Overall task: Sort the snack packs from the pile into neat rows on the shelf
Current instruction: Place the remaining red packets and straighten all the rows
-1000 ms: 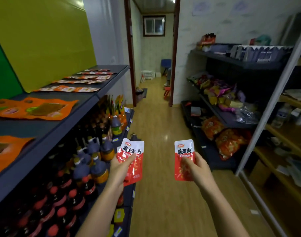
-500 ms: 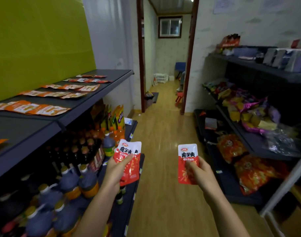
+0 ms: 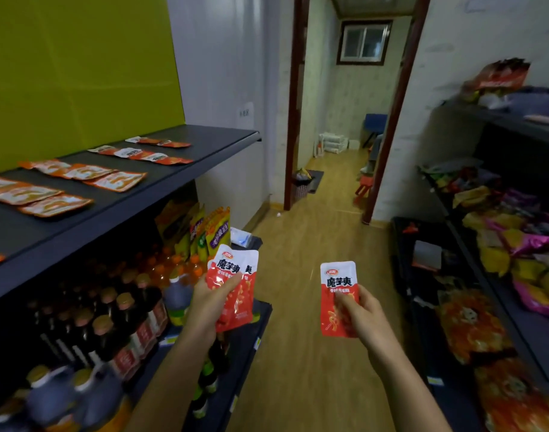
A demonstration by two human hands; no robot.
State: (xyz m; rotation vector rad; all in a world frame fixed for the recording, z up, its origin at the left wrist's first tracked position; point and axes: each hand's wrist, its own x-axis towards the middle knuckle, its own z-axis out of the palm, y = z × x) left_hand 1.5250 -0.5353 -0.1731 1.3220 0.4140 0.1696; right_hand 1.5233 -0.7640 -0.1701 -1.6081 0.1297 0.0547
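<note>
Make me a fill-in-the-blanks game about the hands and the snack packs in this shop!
The left hand holds ____ red snack packs.
The right hand pinches ____ red snack pack.
Rows of flat packs lie on the dark ____ at the left.
Missing words: two; one; shelf.

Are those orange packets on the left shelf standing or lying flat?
Lying flat: the orange packets lie face up in rows on the dark shelf, none propped upright.
</note>
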